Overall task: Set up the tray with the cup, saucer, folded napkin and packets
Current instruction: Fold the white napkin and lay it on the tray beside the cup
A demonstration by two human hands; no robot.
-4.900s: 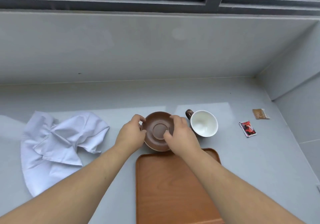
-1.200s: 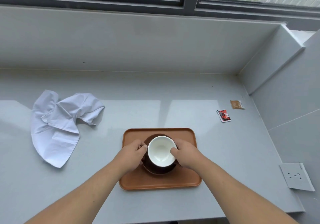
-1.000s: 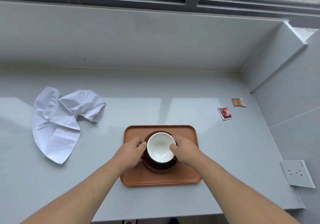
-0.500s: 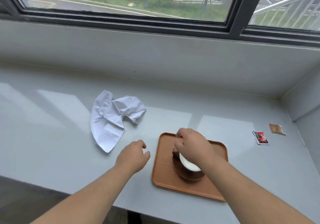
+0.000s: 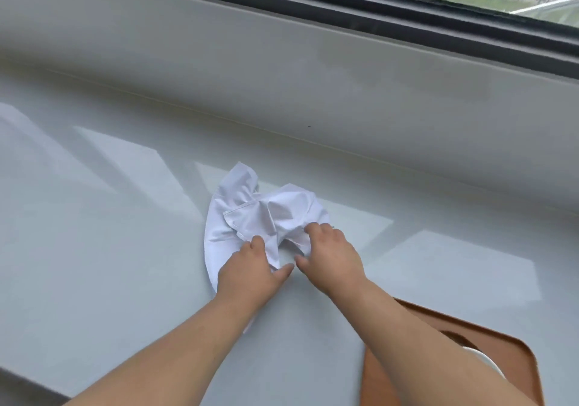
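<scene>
A crumpled white napkin (image 5: 250, 217) lies on the grey counter in the middle of the view. My left hand (image 5: 250, 272) rests on its near left part, and my right hand (image 5: 332, 255) sits on its near right part, fingers curled over the cloth. The brown wooden tray (image 5: 513, 349) shows at the bottom right. On it, the dark saucer (image 5: 457, 338) and the white cup (image 5: 485, 363) are mostly hidden behind my right forearm. The packets are out of view.
The grey counter (image 5: 109, 249) runs wide to the left. A grey wall (image 5: 282, 76) rises behind it under a dark window frame (image 5: 407, 7). The counter's front edge shows at the bottom left.
Both hands have left the cup and tray and moved left onto the napkin. The view has swung left, so the tray now sits at the bottom right and the packets are gone from sight.
</scene>
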